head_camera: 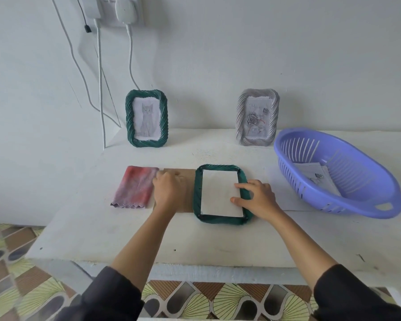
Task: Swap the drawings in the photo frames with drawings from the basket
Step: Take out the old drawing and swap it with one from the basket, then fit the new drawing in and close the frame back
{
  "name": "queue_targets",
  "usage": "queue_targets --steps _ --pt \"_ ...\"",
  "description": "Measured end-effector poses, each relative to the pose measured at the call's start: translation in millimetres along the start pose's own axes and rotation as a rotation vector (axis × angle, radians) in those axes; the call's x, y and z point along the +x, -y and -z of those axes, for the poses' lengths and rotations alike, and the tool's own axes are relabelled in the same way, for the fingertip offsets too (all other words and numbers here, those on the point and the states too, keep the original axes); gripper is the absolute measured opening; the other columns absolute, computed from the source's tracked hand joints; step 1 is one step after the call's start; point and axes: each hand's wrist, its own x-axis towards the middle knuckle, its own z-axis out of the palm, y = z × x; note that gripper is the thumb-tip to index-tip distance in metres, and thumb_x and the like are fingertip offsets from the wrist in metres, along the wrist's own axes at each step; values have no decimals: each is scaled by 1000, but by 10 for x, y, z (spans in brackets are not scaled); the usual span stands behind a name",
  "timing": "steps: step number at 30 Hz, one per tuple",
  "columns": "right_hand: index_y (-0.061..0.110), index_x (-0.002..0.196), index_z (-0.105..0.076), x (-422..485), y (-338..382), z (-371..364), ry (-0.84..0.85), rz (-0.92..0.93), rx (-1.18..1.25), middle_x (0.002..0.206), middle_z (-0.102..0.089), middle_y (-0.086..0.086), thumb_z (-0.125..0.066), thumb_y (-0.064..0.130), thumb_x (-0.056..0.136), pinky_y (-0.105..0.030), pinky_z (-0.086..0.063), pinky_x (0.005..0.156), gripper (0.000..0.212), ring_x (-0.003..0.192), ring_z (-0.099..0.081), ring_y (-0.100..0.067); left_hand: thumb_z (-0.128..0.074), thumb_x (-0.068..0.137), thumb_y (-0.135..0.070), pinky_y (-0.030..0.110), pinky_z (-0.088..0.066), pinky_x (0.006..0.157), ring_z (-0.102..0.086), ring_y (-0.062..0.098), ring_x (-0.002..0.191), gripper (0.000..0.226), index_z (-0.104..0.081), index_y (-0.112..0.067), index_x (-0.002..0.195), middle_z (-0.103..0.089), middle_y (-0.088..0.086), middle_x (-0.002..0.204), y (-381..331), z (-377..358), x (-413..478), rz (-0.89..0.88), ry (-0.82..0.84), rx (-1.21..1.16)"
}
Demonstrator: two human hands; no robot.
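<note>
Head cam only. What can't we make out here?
All head view.
sheet in the face-down green frame: underside hidden, only the blank side shows.
brown backing board: left hand covers it; grip unclear.
papers in purple basket: too small, basket wall hides part; count unknown.
wall chargers: cut by top edge.

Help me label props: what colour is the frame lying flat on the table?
The flat frame is dark green, best seen in the head view.

The person wears a dark, almost black top with long sleeves. The left sleeve (111, 295) shows at 7 o'clock and the right sleeve (357, 295) at 5 o'clock. Both forearms, the left hand (166, 189) and the right hand (261, 200) are bare.
</note>
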Motion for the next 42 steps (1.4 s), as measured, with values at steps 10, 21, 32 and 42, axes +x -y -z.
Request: queue_targets --steps 10,21,32,42 --pt "38 124 -53 2 -4 3 6 11 5 140 -40 2 -66 49 76 -36 -25 103 51 130 -28 -22 -48 93 -31 43 -31 105 -28 37 134 61 -22 -4 142 -30 21 145 47 44 22 124 209 279" --pt "39 126 -51 -9 1 20 41 20 -20 143 -36 1 -64 49 78 -36 -25 103 51 132 -25 -23 -76 74 -30 43 -37 102 -39 34 124 69 -41 -14 131 -42 17 133 44 117 128 274 163 83" --pt "43 126 -49 -22 7 46 65 21 33 141 -36 2 -63 50 78 -35 -23 105 50 132 -25 -22 -79 69 -10 45 -56 82 -63 31 96 64 -50 -11 126 -57 14 118 127 308 229 189 108 -201" --pt "34 135 -41 -71 234 189 -27 120 443 116 -58 5 -57 38 87 -30 -36 100 51 115 -51 -14 -83 64 -7 37 -58 71 -65 27 90 62 -58 -18 119 -62 8 111 -342 417 82 100 119 -678"
